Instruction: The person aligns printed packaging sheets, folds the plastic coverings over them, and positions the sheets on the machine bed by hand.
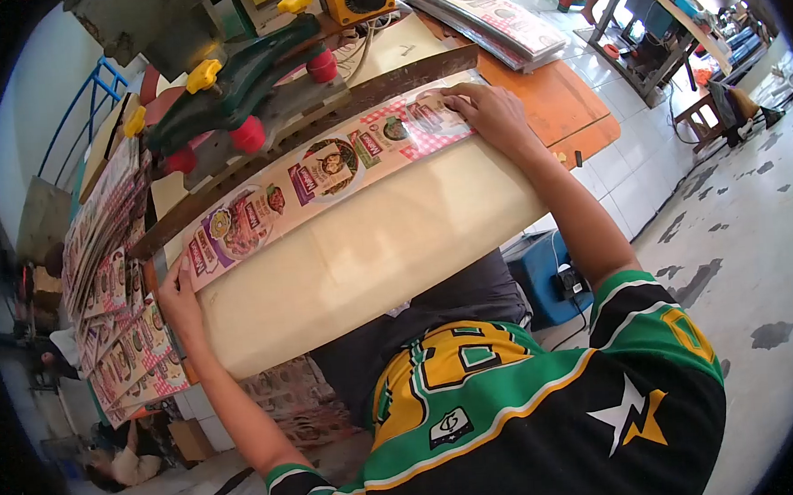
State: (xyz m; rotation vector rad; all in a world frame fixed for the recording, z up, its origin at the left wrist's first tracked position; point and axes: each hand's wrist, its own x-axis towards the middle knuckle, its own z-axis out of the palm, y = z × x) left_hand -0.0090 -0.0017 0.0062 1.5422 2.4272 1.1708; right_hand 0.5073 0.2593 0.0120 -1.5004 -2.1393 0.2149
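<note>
A long printed strip (328, 168) with food pictures and red gingham lies along the far side of a cream-coloured board (369, 236). At its left end my left hand (182, 306) is closed on the edge, fingertips on the print. My right hand (495, 114) pinches the strip's right end between thumb and fingers. The strip's far edge runs alongside a dark metal bar (431, 67) at the foot of a machine. Above it is the machine's dark green arm (232, 90), with yellow knobs and red cylinders.
Piles of similar printed sheets (107, 265) stand at the left, and another stack (491, 15) lies at the back right. An orange tabletop (569, 101) extends to the right. Below it stands a blue box (548, 279) with a plug and cable. Another person (133, 463) is at lower left.
</note>
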